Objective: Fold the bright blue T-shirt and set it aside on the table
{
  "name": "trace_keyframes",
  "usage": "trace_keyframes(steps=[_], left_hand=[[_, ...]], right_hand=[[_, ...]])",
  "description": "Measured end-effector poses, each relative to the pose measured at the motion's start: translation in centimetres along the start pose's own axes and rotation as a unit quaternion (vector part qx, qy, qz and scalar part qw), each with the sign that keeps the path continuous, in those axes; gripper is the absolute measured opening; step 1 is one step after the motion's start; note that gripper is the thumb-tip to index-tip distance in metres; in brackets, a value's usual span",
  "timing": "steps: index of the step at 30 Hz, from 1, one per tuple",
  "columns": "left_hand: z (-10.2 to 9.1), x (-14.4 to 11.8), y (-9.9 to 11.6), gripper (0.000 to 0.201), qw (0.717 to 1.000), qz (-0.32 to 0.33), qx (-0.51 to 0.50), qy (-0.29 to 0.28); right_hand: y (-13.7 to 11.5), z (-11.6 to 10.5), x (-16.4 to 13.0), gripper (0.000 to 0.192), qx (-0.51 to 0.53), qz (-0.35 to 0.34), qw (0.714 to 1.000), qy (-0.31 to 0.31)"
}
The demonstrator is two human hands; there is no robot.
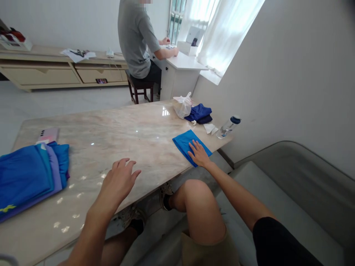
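My right hand (198, 153) lies flat with fingers spread on a folded bright blue cloth (185, 143) near the right edge of the marble table (116, 136). My left hand (119, 180) hovers open over the table's near edge, fingers apart, holding nothing. At the far left sits a stack of flat garments (29, 175) in blue, teal and purple. My bare knee shows below the table edge between the two hands.
A white plastic bag (182, 105), dark blue cloth (200, 113), crumpled tissue (209, 128) and a lying water bottle (228, 127) occupy the table's far right. A pink phone (47, 135) lies far left. Another person (137, 37) sits at a white desk beyond.
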State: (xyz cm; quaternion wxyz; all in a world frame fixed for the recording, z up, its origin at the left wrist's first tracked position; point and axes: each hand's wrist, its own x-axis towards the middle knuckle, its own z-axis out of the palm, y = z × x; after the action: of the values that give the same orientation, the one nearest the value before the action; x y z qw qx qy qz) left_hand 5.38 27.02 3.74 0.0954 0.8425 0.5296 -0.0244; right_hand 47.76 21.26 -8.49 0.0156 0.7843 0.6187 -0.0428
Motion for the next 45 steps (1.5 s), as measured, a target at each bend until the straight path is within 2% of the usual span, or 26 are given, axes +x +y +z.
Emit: trace_keyframes(steps=[3,6,12,15,17,21,23,25,27,28,30,32,34,37,40,42,45], left_hand=[[0.4,0.2,-0.2,0.047,1.0,0.006,-0.005,-0.003],[0.5,0.2,-0.6,0.048,1.0,0.01,-0.013,0.014],[0.0,-0.2,-1.6,0.048,1.0,-0.005,-0.025,0.009],[-0.4,-0.7,-2.1,0.046,0.999,-0.015,-0.03,-0.003],[-0.6,-1.0,-2.4,0.044,0.999,-0.017,-0.034,-0.008],[-1.2,-1.5,-2.7,0.043,0.998,-0.027,-0.058,-0.012],[-1.5,-1.7,-2.8,0.046,0.997,-0.031,-0.075,-0.007],[-1.8,-1.9,-3.0,0.048,0.995,-0.044,-0.086,-0.007],[-2.1,-2.2,-3.4,0.05,0.994,-0.067,-0.088,-0.011],[-2.1,-2.4,-3.7,0.05,0.993,-0.079,-0.087,-0.013],[-2.2,-2.8,-4.3,0.051,0.992,-0.101,-0.08,-0.017],[-2.1,-3.2,-5.0,0.052,0.99,-0.119,-0.07,-0.025],[-1.7,-3.6,-5.6,0.052,0.989,-0.131,-0.063,-0.031],[-0.9,-3.8,-6.2,0.051,0.989,-0.134,-0.057,-0.038],[-0.5,-3.6,-6.2,0.051,0.988,-0.136,-0.044,-0.062],[-0.7,-3.4,-5.9,0.05,0.986,-0.141,-0.037,-0.078],[-1.3,-3.2,-5.0,0.044,0.983,-0.151,-0.035,-0.095]], right_hand=[[-0.9,2.4,1.1,0.071,0.017,0.028,0.999,-0.013],[0.1,3.1,2.6,0.072,0.018,0.053,0.998,0.001],[2.5,2.2,4.9,0.073,-0.011,0.087,0.996,-0.027],[2.1,1.0,5.1,0.074,-0.03,0.095,0.993,-0.055],[1.1,-0.7,5.0,0.075,-0.039,0.099,0.99,-0.092],[-2.8,-5.5,4.3,0.075,-0.084,0.111,0.972,-0.19],[-5.9,-8.0,3.9,0.07,-0.1,0.094,0.963,-0.231],[-9.9,-10.3,3.4,0.058,-0.088,0.054,0.965,-0.242],[-14.6,-12.4,2.8,0.056,-0.065,-0.01,0.973,-0.222],[-17.1,-13.4,2.5,0.058,-0.046,-0.067,0.978,-0.193],[-21.9,-15.1,1.8,0.061,-0.004,-0.138,0.98,-0.141],[-25.9,-16.1,1.0,0.059,0.032,-0.179,0.977,-0.109],[-28.5,-16.2,0.4,0.056,0.047,-0.2,0.973,-0.107],[-30.1,-14.7,-0.2,0.053,0.038,-0.197,0.97,-0.136],[-30.1,-13.1,-0.4,0.046,0.002,-0.191,0.965,-0.179],[-30.1,-12.9,-0.3,0.045,-0.008,-0.203,0.958,-0.202],[-30.1,-13.5,-0.2,0.049,0.027,-0.206,0.963,-0.173]])
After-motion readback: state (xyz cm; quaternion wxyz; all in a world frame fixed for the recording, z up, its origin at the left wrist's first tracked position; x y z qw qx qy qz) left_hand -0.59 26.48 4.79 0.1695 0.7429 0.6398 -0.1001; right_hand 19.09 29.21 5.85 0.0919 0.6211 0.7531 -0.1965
